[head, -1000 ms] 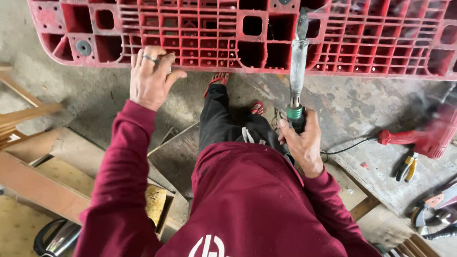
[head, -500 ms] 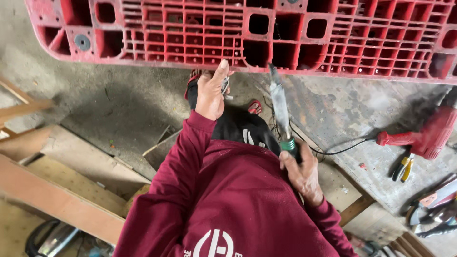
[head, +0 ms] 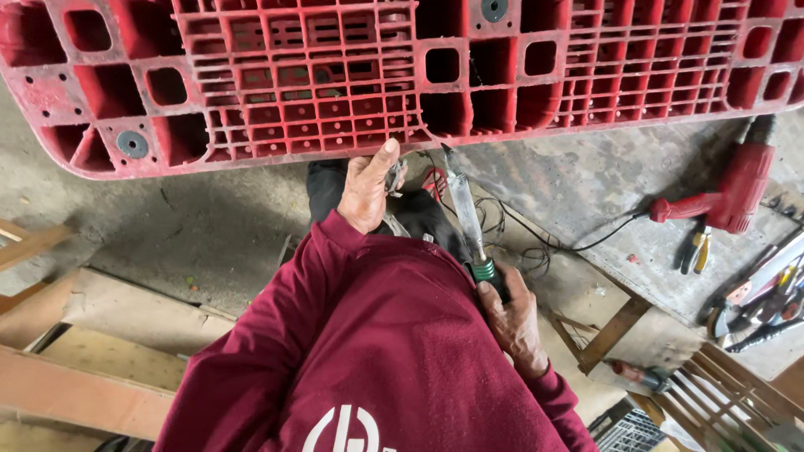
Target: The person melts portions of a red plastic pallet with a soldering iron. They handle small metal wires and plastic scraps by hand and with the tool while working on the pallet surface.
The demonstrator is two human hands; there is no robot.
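Red pallet [head: 335,75] above; our right hand [head: 512,322] grips soldering iron [head: 465,209], tip toward pallet; left hand [head: 368,186] curled, pinching small piece below its edge.

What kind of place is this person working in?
Probably a rough repair workshop: a big red plastic pallet stands on a bare concrete floor, a red power tool and pliers lie nearby, with wooden boards lying around.
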